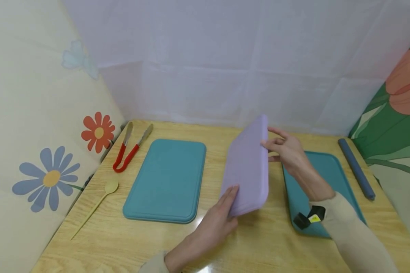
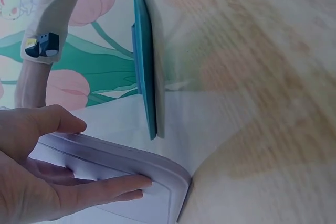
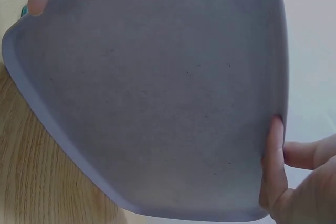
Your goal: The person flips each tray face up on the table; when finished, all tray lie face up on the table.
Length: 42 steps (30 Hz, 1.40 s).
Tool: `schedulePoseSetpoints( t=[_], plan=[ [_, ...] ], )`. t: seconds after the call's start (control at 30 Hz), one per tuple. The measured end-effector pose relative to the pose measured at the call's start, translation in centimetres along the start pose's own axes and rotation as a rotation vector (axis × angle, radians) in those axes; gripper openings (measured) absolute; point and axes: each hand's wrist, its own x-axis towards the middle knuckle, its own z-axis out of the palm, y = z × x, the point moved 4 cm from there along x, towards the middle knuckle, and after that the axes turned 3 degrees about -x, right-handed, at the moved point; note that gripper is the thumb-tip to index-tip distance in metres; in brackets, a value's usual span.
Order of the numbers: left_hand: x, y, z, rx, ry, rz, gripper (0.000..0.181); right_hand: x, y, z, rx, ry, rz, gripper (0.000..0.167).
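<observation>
A light purple tray (image 1: 247, 163) stands steeply tilted between my two hands over the middle of the wooden table. My left hand (image 1: 213, 222) grips its near edge, thumb on one side and fingers on the other in the left wrist view. At the far right edge, my right hand (image 1: 287, 149) pinches the rim between thumb and fingers. The tray's recessed face (image 3: 173, 93) fills most of the right wrist view. Whether its lower corner touches the table, I cannot tell. Under my right forearm lies a teal tray (image 1: 317, 167), partly hidden.
Another teal tray (image 1: 167, 180) lies flat left of centre. Red-handled tongs (image 1: 126, 155) and a pale yellow spoon (image 1: 111, 185) are farther left. A blue-grey rod (image 1: 357, 168) lies along the right side. Cloth hangs (image 1: 205, 57) behind the table, with patterned sheets at both sides.
</observation>
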Motion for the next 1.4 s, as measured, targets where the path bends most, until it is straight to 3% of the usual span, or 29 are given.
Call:
schedulePoseSetpoints(
  t=[0.37, 0.63, 0.8, 1.0, 1.17, 1.4],
  plan=[
    [0.6, 1.9, -1.3, 0.038, 0.071, 0.093, 0.088, 0.3, -0.8, 1.2, -0.012, -0.012, -0.037, 0.065],
    [1.1, 3.6, -2.3, 0.055, 0.113, 0.152, 0.083, 0.5, -1.0, 1.7, -0.043, -0.02, -0.037, 0.064],
    [1.6, 5.0, -3.0, 0.065, 0.103, 0.196, 0.083, 0.5, -1.1, 1.7, -0.041, -0.025, -0.04, 0.065],
    [2.1, 6.0, -3.2, 0.083, 0.041, 0.202, 0.086, 0.5, -1.0, 1.7, -0.045, -0.035, -0.042, 0.064],
    [2.1, 6.3, -3.2, 0.111, 0.068, 0.23, 0.088, 0.4, -1.2, 1.8, -0.043, -0.042, -0.039, 0.065],
    [1.8, 6.5, -3.5, 0.095, 0.087, 0.206, 0.089, 0.7, -0.8, 2.1, -0.02, -0.082, -0.076, 0.057]
  ],
)
